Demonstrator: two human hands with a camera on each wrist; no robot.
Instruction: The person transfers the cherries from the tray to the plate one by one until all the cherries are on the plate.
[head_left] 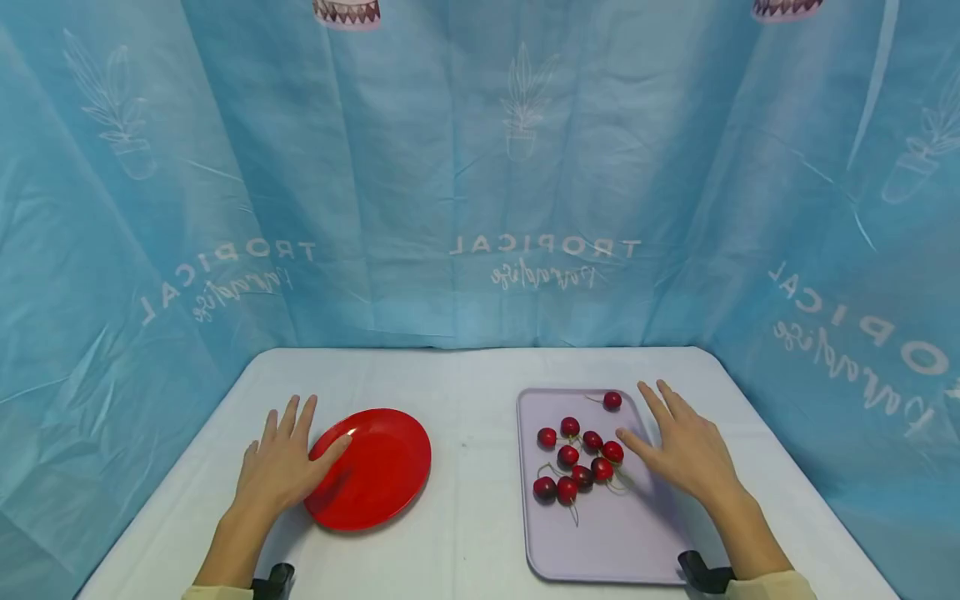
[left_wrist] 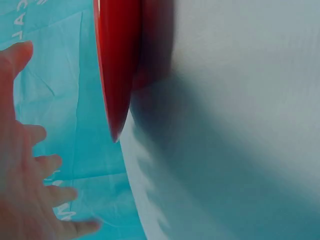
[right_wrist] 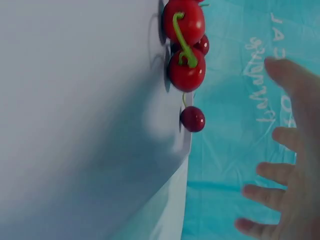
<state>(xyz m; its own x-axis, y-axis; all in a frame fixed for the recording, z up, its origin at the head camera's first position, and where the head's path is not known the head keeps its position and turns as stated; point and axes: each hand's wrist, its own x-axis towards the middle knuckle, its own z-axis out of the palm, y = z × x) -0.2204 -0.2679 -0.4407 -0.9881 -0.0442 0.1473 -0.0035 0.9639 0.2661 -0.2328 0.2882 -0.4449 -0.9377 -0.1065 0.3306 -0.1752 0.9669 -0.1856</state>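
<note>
A round red plate [head_left: 382, 479] lies on the left half of the white table. My left hand [head_left: 281, 467], fingers spread, hovers over the plate's left side, the thumb overlapping its rim in the head view. To the right is a pale lilac tray [head_left: 592, 550] with several dark red cherries [head_left: 567, 456] clustered in its middle, green stems attached. One cherry [head_left: 612, 401] sits apart near the tray's far right corner; the right wrist view shows this cherry [right_wrist: 193, 119] too. My right hand [head_left: 686, 450] hovers with spread fingers above the tray's right edge, holding nothing.
Blue curtains [head_left: 480, 183] with white lettering hang behind the table and along both sides. The white tabletop [head_left: 472, 433] shows between plate and tray. Dark straps [head_left: 705, 573] sit at both wrists.
</note>
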